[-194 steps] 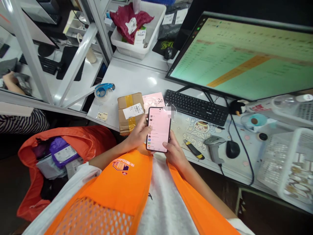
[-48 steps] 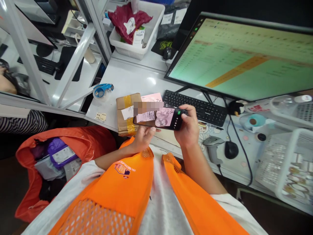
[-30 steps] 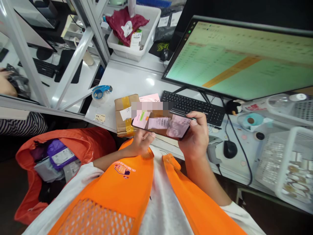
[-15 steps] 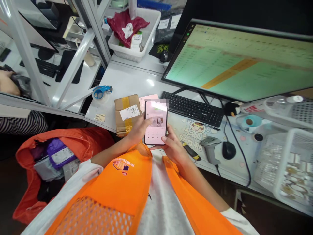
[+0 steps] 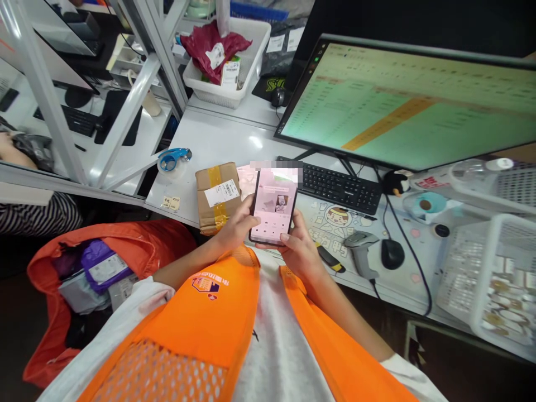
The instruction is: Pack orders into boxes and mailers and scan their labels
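Both hands are curled around a phone (image 5: 274, 206) held upright above the near edge of the desk (image 5: 218, 139). The left hand (image 5: 237, 226) grips the phone's left side, its thumb lying on the lit screen, the other fingers wrapped behind. The right hand (image 5: 299, 248) cups the lower right corner from underneath, fingers bent against the phone's edge. Neither hand touches anything else.

On the desk just left of the phone lies a taped cardboard parcel (image 5: 216, 195) near the front edge, with a pink slip (image 5: 247, 176) beside it. A tape dispenser (image 5: 172, 159) sits toward the left edge. Behind the phone runs a black keyboard (image 5: 341, 187) under a large monitor (image 5: 410, 106). To the right lie a barcode scanner (image 5: 360, 251), a mouse (image 5: 391, 252) and a white basket (image 5: 489, 279) at the right end. A second white basket (image 5: 230, 56) with a red bag stands at the far edge. An orange sack (image 5: 96, 268) of parcels sits on the floor to the left.
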Motion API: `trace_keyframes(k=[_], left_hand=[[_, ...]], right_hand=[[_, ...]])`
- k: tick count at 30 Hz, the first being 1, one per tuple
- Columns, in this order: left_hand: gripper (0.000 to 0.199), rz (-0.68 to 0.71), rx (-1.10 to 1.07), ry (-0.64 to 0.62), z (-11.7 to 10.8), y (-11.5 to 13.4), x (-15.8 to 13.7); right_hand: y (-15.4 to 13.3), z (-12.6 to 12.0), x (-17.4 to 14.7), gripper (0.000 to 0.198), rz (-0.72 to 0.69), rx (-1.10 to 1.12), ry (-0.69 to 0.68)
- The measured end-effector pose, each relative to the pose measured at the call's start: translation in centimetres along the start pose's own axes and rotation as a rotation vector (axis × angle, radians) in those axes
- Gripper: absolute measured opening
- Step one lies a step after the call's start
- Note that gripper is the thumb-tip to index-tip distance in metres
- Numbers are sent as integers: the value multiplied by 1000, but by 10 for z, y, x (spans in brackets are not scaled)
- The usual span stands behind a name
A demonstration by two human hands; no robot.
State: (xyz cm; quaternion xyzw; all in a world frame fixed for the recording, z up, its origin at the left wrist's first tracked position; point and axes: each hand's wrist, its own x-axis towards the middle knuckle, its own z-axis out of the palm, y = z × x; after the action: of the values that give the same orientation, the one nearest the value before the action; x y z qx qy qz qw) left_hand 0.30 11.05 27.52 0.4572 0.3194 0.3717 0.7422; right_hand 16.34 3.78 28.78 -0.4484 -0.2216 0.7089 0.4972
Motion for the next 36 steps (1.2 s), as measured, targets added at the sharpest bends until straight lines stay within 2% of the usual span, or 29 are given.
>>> trace_keyframes(k=[6, 12, 19, 22, 36], left_hand=[[65, -6, -41, -11, 2, 0, -12], [62, 21, 14, 54, 2, -4, -16], [69, 79, -14, -58, 3, -5, -20], [72, 61, 15, -92, 2, -6, -22], [83, -5, 61, -86, 0, -8, -23]], right_hand=[[-1, 2, 1, 66, -36, -27, 16], [1, 6, 3, 65, -53, -66, 57], [5, 7, 4, 67, -84, -135, 101], [6, 7, 4, 63, -95, -179, 124], [9, 5, 6, 62, -74, -152, 137]])
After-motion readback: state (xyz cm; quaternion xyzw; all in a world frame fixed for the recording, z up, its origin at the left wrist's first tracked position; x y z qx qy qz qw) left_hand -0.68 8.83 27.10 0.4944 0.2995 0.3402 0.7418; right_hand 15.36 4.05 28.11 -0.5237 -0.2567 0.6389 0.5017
